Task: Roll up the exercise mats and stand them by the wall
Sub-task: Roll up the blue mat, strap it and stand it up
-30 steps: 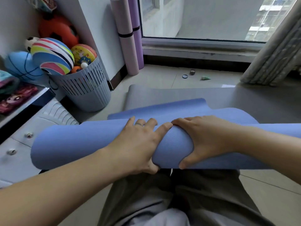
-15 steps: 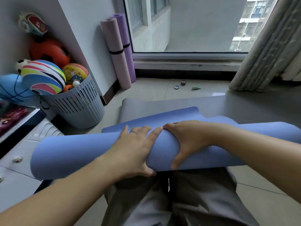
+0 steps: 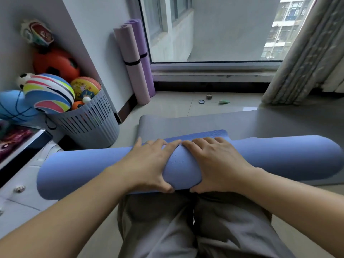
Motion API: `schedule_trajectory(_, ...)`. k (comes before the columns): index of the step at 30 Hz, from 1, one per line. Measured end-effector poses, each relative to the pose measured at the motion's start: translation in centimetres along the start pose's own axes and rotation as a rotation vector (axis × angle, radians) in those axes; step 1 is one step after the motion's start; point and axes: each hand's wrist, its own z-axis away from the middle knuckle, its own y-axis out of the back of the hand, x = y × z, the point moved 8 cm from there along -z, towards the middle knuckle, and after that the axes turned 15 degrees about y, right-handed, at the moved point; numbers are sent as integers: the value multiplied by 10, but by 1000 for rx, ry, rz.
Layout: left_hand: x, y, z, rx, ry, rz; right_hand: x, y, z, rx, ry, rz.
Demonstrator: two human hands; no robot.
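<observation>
Centre frame: left hand [image 3: 149, 164] and right hand [image 3: 217, 164] clasp the roll [image 3: 83, 170], thumbs under. Press evenly; roll straight over the flap [image 3: 201, 134], ends flush.

Soft, flat daylight enters through the window [image 3: 214, 28] at the top. The room is evenly bright, with no hard sun patches. The buildings outside [image 3: 284, 32] look pale and washed out. The floor tiles [image 3: 247, 108] below the sill carry a whitish sheen. The rolled blue mat [image 3: 83, 168] grades from lighter on top to darker underneath, and a soft shadow lies on the grey trousers [image 3: 158, 211] just below it. The centre is sharp enough to show the mat's fine texture. Towards the left edge the balls [image 3: 13, 107] turn soft and smeared. Wide-angle distortion bows the mat, tilts the curtain [image 3: 301, 58] and swells the forearms [image 3: 55, 226] in the lower corners.
</observation>
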Motion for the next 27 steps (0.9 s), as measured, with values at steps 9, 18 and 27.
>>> schedule_trajectory(9,17,27,34,23,-97,10,-9,27,24,-126,47,9)
schedule_trajectory(18,15,1,32,-24,-7,-45,-2,-7,-1,-328,101,-238)
schedule_trajectory(27,21,-7,9,94,36,15,28,-17,-19,-477,-43,-483)
